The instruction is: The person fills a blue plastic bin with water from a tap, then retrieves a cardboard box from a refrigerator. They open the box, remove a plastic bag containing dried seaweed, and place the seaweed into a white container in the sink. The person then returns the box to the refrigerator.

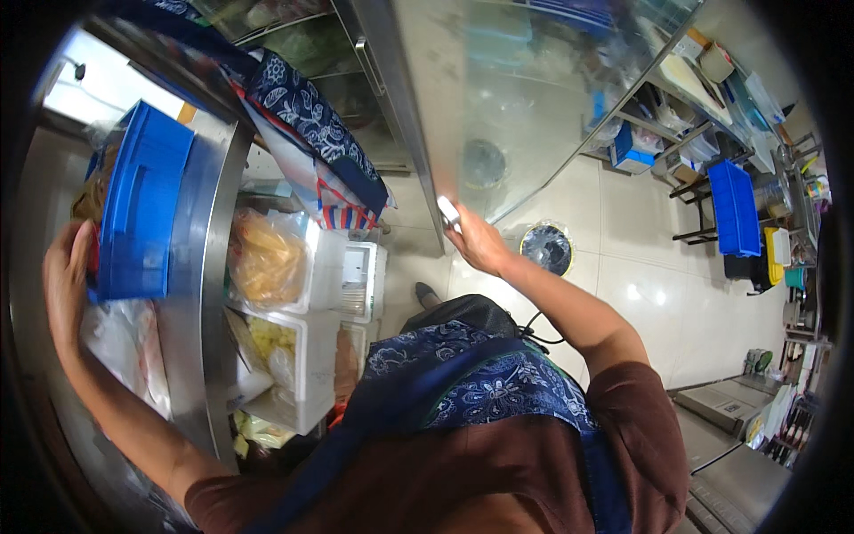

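Note:
My right hand is closed around the pale handle on the edge of a swung-open glass door with a metal frame. At far left, my left hand is at the open side of a blue plastic bin. Its fingers are close to the contents, and something red shows beside them; whether they grip anything is unclear. The bin stands on a stainless steel counter. Brownish contents in clear plastic show at the bin's top. Below my left hand lie clear plastic bags.
Under the counter edge sit white foam boxes, one with a bag of orange-yellow food. Patterned cloth hangs by a glass-fronted cabinet. A round black bin stands on the tiled floor. Farther right are a blue crate and shelves.

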The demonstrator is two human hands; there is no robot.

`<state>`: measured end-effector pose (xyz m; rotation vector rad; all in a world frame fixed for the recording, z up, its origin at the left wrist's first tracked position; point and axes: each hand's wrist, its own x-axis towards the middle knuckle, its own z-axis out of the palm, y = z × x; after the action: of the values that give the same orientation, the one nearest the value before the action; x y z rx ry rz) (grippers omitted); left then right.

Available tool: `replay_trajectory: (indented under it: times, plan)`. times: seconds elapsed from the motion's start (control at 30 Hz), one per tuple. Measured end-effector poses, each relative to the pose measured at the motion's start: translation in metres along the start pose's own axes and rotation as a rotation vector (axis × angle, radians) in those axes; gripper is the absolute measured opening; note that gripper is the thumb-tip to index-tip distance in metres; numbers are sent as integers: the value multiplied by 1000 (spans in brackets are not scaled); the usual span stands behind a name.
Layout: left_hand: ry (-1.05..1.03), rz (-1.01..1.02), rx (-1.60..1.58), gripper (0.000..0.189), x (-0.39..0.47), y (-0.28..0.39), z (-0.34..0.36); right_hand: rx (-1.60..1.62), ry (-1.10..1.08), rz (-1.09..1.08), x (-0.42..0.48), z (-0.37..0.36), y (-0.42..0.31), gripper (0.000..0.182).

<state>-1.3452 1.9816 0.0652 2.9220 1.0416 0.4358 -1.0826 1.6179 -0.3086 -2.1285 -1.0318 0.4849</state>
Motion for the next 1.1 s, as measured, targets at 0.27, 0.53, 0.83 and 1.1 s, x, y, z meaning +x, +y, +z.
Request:
replay_trajectory:
  times: [0.27, 0.53, 0.83, 1.1]
  plan:
    - [21, 318, -128, 35, -27, 121, 66, 42, 21, 70, -177, -36, 63, 27]
    - [-11, 563, -270, 32, 40, 227, 187, 97, 240, 346, -273, -78, 85, 13]
    - [14, 170, -426, 47, 177, 262, 353, -369, 366, 439, -335, -72, 145, 23]
    - [34, -235, -681, 71, 252, 238, 458, 28, 758, 718, -311, -58, 106, 29]
